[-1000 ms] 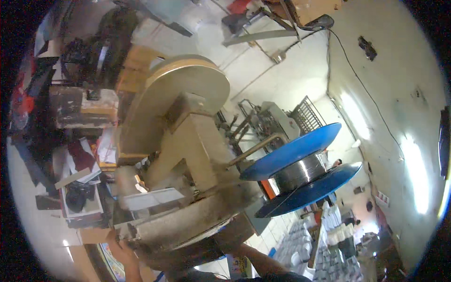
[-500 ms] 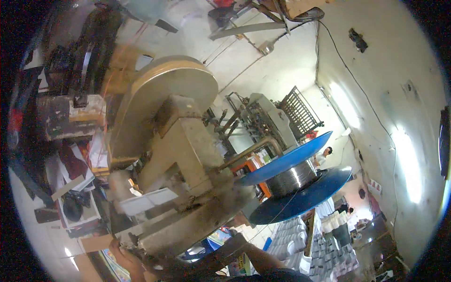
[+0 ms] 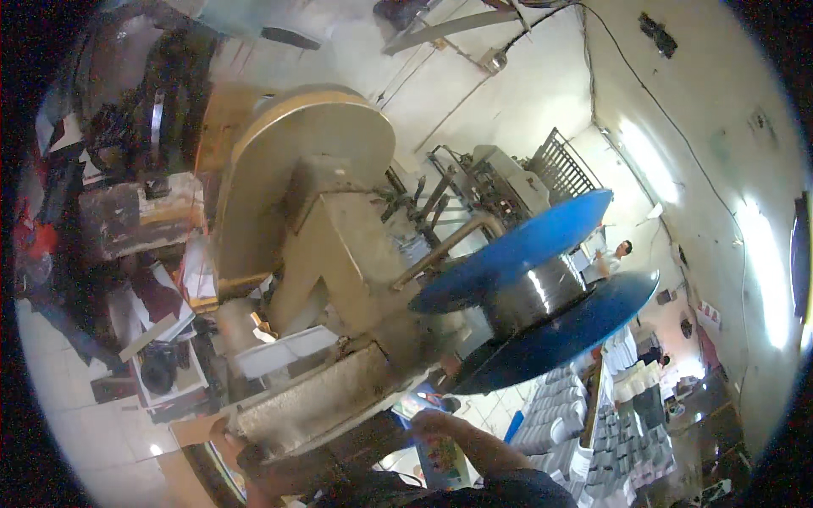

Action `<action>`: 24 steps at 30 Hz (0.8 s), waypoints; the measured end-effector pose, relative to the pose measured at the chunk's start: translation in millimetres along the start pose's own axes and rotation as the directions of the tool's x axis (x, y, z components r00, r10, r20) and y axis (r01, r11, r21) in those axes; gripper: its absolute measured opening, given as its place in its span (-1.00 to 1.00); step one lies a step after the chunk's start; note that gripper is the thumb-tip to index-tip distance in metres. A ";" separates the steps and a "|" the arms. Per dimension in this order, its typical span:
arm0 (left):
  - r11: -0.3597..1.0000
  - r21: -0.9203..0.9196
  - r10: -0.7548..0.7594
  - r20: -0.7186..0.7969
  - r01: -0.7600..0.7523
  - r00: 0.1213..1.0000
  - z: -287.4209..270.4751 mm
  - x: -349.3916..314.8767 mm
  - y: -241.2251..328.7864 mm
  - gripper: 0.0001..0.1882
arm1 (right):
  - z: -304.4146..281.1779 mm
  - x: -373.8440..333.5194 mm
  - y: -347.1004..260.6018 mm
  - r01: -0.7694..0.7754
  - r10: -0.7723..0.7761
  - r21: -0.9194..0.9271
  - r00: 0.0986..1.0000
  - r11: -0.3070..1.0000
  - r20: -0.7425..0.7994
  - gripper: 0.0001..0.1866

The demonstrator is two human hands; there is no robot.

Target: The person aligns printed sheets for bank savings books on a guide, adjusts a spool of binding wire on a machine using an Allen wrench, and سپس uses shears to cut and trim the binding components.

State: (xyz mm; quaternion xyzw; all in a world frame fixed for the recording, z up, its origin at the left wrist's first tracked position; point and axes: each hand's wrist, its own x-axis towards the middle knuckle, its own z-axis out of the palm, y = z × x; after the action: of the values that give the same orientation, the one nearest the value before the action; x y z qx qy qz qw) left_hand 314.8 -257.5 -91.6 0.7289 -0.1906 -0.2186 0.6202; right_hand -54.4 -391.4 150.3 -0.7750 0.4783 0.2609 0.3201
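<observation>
Before me stands a worn beige machine (image 3: pixel 347 237) with a large round wheel cover (image 3: pixel 313 144). A blue-flanged spool (image 3: pixel 538 233) wound with shiny silver wire (image 3: pixel 538 296) is mounted on its right side. At the lower left, my left hand (image 3: pixel 237 449) is by the end of the machine's lower beam (image 3: pixel 313 402); its fingers are dark and unclear. My right hand (image 3: pixel 434 423) is below the beam's right part, near a colourful printed sheet (image 3: pixel 421 398). Its fingers are too indistinct to show whether it holds anything.
Several stacks of pale paper (image 3: pixel 559 411) fill the lower right. A white tray (image 3: pixel 288 351) sits on the machine's near side. At the left is an open box (image 3: pixel 169 372) with a dark roll in it. Another machine (image 3: pixel 500 182) and a person (image 3: pixel 608 258) are farther back.
The whole view has tilted and shifted, so the spool and the background appear farther right. My right hand and forearm show more plainly. My left hand stays by the beam's end.
</observation>
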 end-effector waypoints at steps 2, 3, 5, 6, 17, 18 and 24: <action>0.992 0.115 -0.035 -0.056 0.042 0.998 2.3 1.2 8.5 -0.36 | -1.4 -10.7 -1.5 0.002 -0.002 -0.011 1.000 1.000 0.001 -0.48; 0.999 0.044 -0.009 0.006 0.009 1.000 1.4 1.2 36.7 -0.46 | -2.9 -17.8 -3.3 0.003 -0.003 -0.020 1.000 1.000 0.001 -0.49; 0.997 -0.064 0.037 0.077 -0.032 0.996 -14.8 -4.1 82.9 -0.53 | -16.6 -34.0 -19.0 -0.004 0.003 -0.063 1.000 0.998 -0.017 -0.49; 0.994 -0.100 0.054 0.094 -0.045 0.994 -27.6 -9.9 97.7 -0.52 | -25.5 -40.8 -31.7 -0.059 0.053 -0.144 0.998 0.988 -0.044 -0.50; 0.610 -0.771 0.781 0.549 -0.180 0.298 41.4 -73.1 352.0 -0.06 | -72.1 -92.0 -37.1 0.104 -0.121 -0.068 0.925 0.992 -0.360 -0.49; 0.739 -0.674 0.641 0.707 0.009 0.299 46.1 -76.8 357.9 -0.05 | -67.1 -97.7 -39.1 0.068 -0.046 0.050 0.939 0.996 -0.341 -0.50; 0.554 -0.831 0.716 0.508 0.053 0.478 117.8 -96.9 395.2 -0.15 | -56.7 -115.8 -35.0 0.076 -0.002 0.158 0.907 0.985 -0.421 -0.59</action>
State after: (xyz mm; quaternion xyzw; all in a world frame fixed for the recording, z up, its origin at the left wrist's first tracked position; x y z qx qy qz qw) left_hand 166.1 -363.4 290.7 0.1462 -0.4985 -0.4427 0.7308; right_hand -64.1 -355.4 278.5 -0.7921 0.5409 0.0398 0.2802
